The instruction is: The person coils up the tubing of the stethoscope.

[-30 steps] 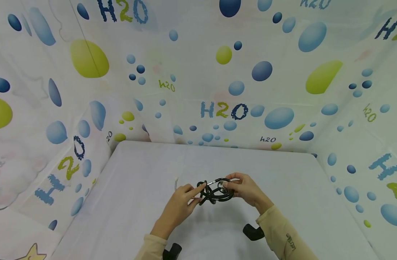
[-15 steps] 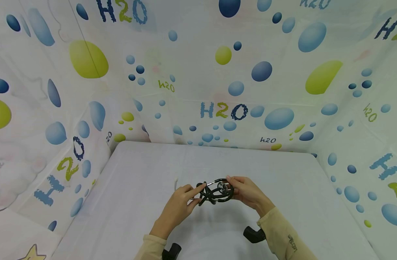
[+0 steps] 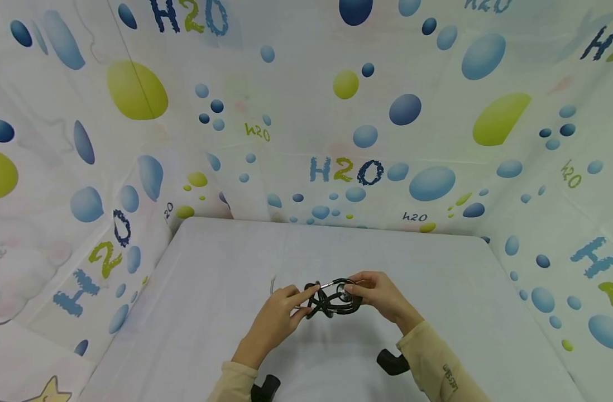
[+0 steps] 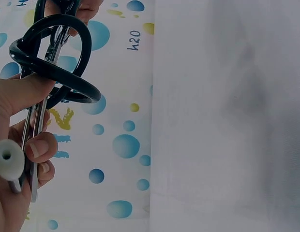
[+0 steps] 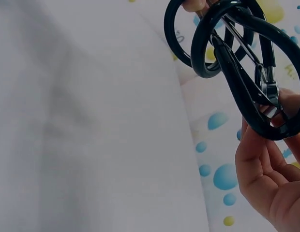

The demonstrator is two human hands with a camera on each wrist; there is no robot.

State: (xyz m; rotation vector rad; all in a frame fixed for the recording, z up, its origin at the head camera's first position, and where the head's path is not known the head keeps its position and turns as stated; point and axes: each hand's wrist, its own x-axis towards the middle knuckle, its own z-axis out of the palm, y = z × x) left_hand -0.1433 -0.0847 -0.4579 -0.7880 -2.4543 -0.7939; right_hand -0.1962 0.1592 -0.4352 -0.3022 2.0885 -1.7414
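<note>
A stethoscope (image 3: pixel 330 306) with its black tubing looped and knotted into a bundle is held up above the white surface. On its left side my left hand (image 3: pixel 276 315) grips the metal ear tubes (image 4: pixel 39 121) between thumb and fingers. A pale ear tip (image 4: pixel 8 166) sticks out by the palm in the left wrist view. My right hand (image 3: pixel 384 296) pinches the bundle's right end, its thumb by the metal chest piece (image 5: pixel 270 91). In the right wrist view, a tubing loop (image 5: pixel 239 92) hangs over the right fingertips. The chest piece is partly hidden by tubing and fingers.
A white-covered tabletop (image 3: pixel 226 251) spreads beneath both hands. Behind and beside it hang printed sheets (image 3: pixel 286 111) with blue and green dots. Black wrist-camera parts (image 3: pixel 393 362) jut out below the sleeves.
My right thumb moved off the chest piece to the bundle's top edge half a second ago, and is now back over the chest piece. My left hand has kept its hold.
</note>
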